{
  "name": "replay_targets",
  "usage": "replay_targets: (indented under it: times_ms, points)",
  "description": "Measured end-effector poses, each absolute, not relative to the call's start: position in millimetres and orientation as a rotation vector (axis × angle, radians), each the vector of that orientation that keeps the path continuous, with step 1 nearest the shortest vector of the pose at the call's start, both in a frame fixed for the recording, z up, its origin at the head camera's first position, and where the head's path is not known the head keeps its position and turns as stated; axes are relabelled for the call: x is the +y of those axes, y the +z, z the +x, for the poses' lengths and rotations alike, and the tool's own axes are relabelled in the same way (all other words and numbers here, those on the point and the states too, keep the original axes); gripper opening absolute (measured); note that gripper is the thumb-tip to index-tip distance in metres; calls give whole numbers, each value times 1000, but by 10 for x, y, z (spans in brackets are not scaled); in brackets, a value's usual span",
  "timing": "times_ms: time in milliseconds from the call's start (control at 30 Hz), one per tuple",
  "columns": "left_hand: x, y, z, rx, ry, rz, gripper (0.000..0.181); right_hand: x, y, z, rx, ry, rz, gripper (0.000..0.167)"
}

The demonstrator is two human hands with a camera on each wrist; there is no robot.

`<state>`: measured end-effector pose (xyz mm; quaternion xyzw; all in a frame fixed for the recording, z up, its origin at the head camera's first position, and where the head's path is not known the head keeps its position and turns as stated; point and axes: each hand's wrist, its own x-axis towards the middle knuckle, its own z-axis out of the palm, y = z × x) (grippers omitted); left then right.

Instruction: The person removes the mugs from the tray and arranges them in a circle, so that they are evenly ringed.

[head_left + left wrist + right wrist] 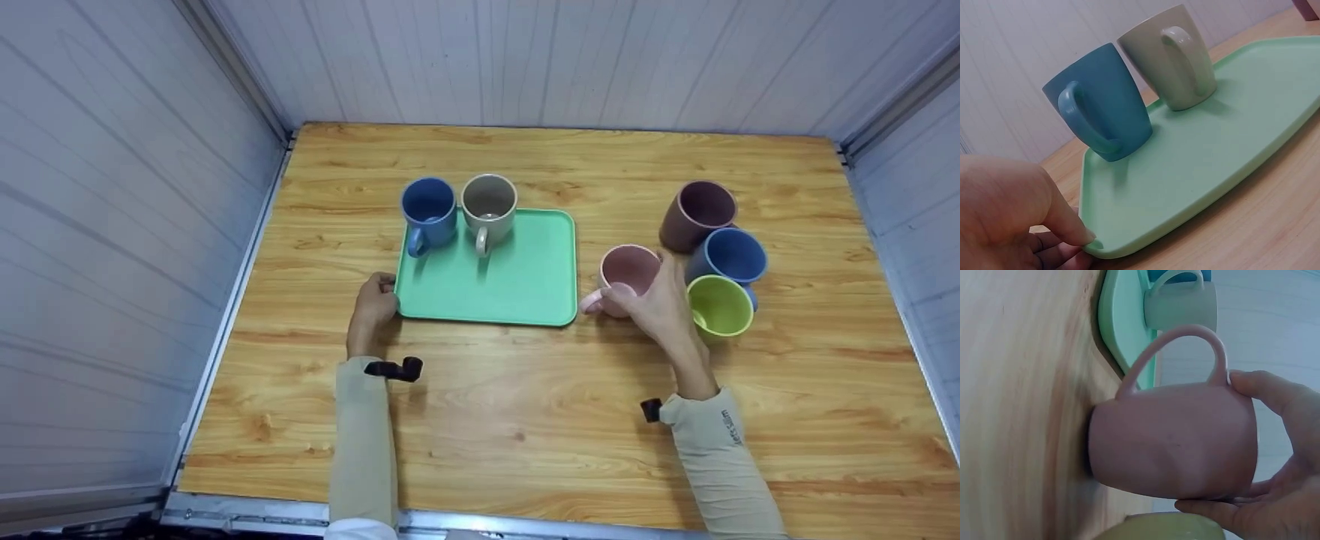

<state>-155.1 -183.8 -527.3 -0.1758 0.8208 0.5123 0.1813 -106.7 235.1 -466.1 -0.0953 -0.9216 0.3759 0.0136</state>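
Note:
A green tray lies on the table, and my left hand pinches its near left corner. In the left wrist view the thumb presses the rim, with the other fingers below it. A blue mug and a beige mug stand upright side by side on the tray's far left part, handles facing me. My right hand grips a pink mug around its upper part, right of the tray. The pink mug is upright, its handle pointing left; I cannot tell whether its base touches the table.
Right of my right hand, a maroon mug, another blue mug and a yellow-green mug stand close together on the wooden table. White panel walls bound the table at the back and both sides.

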Motion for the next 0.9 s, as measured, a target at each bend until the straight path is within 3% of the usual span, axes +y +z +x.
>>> replay_targets:
  times_ms: [467, 900]
  points:
    - [-1843, -5294, -1587, 2348, 1387, -471, 51, 2447, -4478, -995, -3030, 727, -141, 91]
    - [-1844, -5280, -1591, 2339, 1394, -500, 53, 2619, -4532, -920, -3037, 723, -146, 99]
